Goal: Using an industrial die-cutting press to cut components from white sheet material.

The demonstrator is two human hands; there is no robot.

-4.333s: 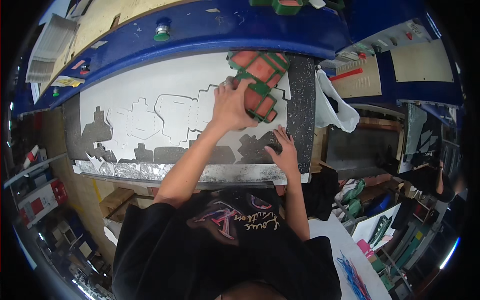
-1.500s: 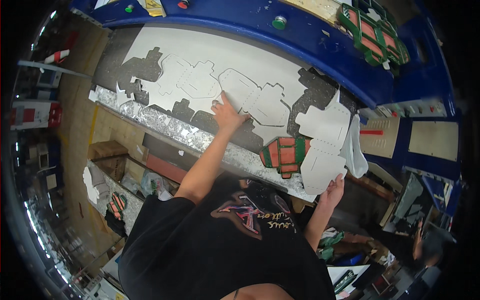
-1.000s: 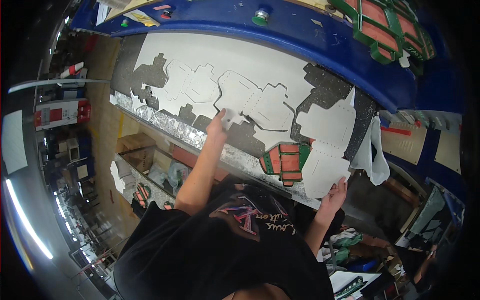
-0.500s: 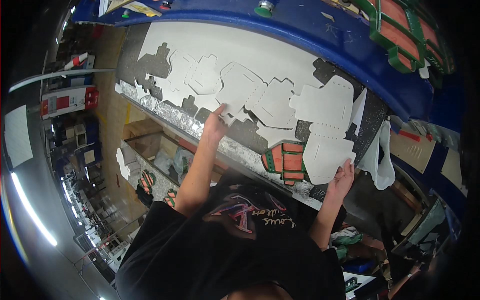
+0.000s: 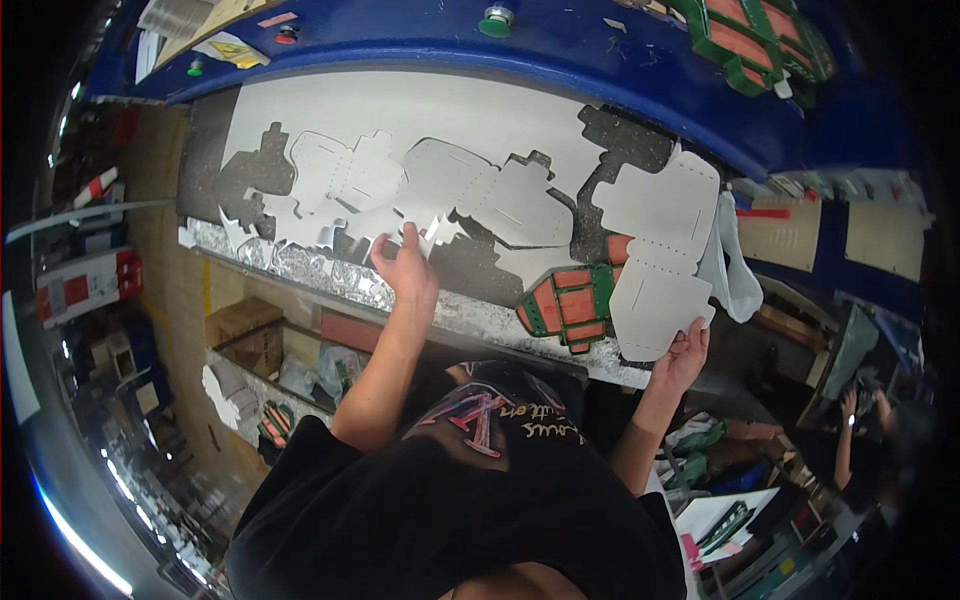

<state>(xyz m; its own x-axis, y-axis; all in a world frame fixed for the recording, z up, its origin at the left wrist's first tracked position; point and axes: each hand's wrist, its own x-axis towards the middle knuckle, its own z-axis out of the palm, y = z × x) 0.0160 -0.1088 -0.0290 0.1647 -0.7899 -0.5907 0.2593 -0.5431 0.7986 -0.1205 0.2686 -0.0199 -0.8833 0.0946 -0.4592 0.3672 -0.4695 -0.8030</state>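
Observation:
My right hand (image 5: 683,352) pinches the near edge of a white die-cut card piece (image 5: 655,305), two broad panels joined at a perforated fold. It is held over the right end of the worktable. My left hand (image 5: 408,275) has thumb and forefinger spread at the near, ragged edge of a large white card sheet (image 5: 330,95); whether it touches the sheet I cannot tell. Other cut outlines, a middle piece (image 5: 520,205) and a left piece (image 5: 365,175), still lie within the sheet. Between my hands sits a green cutting die (image 5: 570,308) with orange pads, partly under the held piece.
A blue machine beam (image 5: 400,45) with green push buttons (image 5: 496,22) spans the far side. More green-and-orange dies (image 5: 735,40) rest on it. A white plastic bag (image 5: 738,275) hangs at the table's right end. Below left stands a bin (image 5: 290,355). Another person's arms (image 5: 848,435) show far right.
The view has shifted. My right hand has drawn the cut piece rightward, away from the sheet. My left hand has come back toward me, its thumb and forefinger now spread.

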